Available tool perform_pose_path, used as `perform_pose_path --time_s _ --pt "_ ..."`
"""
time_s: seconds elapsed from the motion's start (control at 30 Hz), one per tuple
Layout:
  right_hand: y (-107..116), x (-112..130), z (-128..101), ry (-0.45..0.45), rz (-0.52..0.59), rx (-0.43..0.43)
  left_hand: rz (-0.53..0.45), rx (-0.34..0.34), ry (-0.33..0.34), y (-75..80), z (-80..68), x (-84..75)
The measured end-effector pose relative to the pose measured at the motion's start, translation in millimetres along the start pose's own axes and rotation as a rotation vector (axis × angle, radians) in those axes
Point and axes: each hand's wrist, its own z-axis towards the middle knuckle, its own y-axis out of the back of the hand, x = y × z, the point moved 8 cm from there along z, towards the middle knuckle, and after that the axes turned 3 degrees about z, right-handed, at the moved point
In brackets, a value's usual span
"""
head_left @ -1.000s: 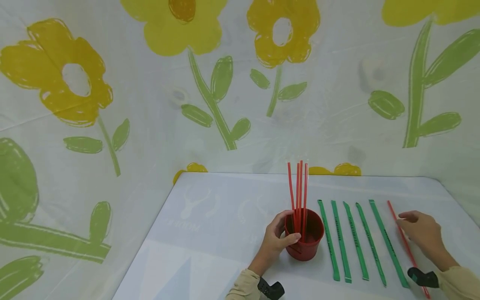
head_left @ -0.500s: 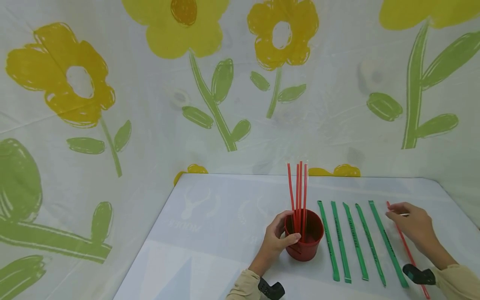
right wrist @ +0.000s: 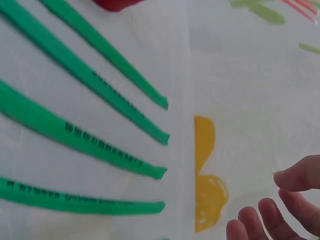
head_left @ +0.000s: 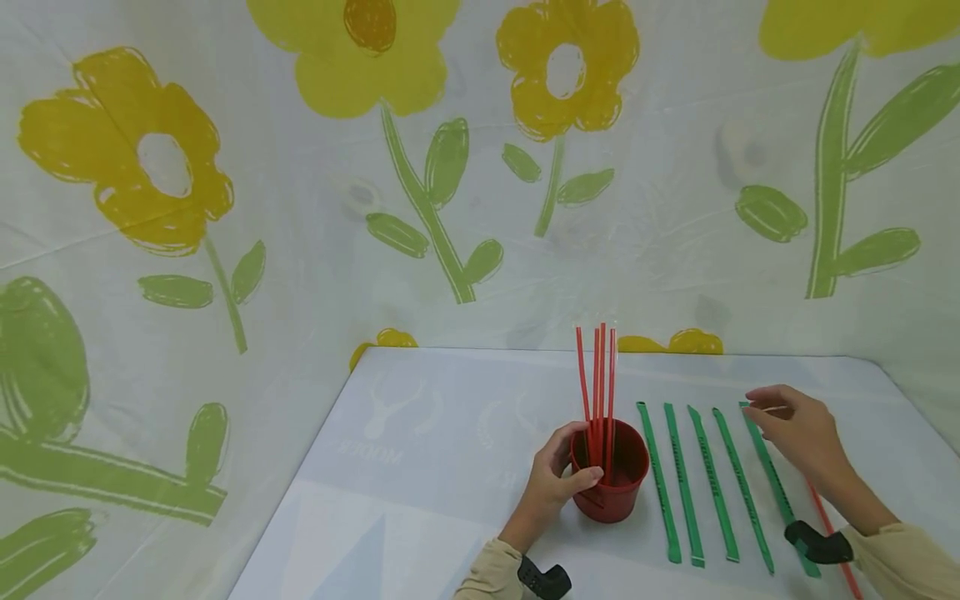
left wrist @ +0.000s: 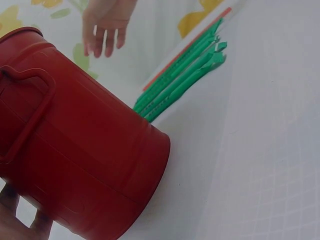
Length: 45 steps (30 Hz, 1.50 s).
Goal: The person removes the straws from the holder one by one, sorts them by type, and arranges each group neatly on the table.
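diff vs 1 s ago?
The right hand moved left and away, off the red straw lying on the table, to above the far end of the rightmost green straw; it holds nothing. Unchanged: left hand grips the red cup.

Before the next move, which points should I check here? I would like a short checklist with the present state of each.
1. Red cup standing upright on the table: ok.
2. Left hand holds the cup by its side: ok.
3. Red straws in the cup upright, none fallen out: ok.
4. Right hand has a firm hold of a straw: cannot tell; it is raised above the far ends of the green straws, fingers loosely bent, and nothing is clearly held.
5. Loose red straw within reach of the right hand: ok; it lies beside that forearm.
6. Five green straws in a tidy row: ok.
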Motion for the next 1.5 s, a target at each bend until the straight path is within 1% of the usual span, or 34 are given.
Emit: perform_pose_path --time_s 0.2,0.33,0.43,0.57,0.67,0.83,1.13,1.37,1.5 --pt "-5.8 24.8 -4.6 0.075 0.038 0.010 0.004 -0.012 0.014 0.9 -0.6 -2.8" --pt "-7.7 39.1 -8.4 0.102 0.041 -0.002 -0.004 -0.019 0.020 0.6 -0.4 -3.3" --pt "-8.6 49.3 -10.3 0.122 0.043 -0.009 -0.006 -0.018 0.012 -0.2 -0.4 -4.3" --pt "-10.7 62.4 -10.9 0.157 0.072 -0.009 -0.014 -0.017 0.013 -1.3 0.2 -3.1" --pt "-15.2 71.3 -10.3 0.168 0.099 0.015 -0.021 -0.018 0.014 -1.9 0.7 -2.4" --pt "-28.1 81.4 -7.8 0.149 0.119 0.067 -0.046 -0.018 0.025 -1.5 0.6 -1.6" --pt "-46.9 98.9 -3.8 0.197 0.197 0.081 -0.034 -0.013 0.014 1.5 -0.2 -3.2" --pt "-61.6 111.5 -1.4 0.200 0.247 0.098 -0.021 -0.009 0.033 1.6 -0.1 -1.3" --pt "-67.6 118.1 -0.6 0.225 0.290 0.090 -0.024 -0.010 0.038 0.5 0.8 -2.7"
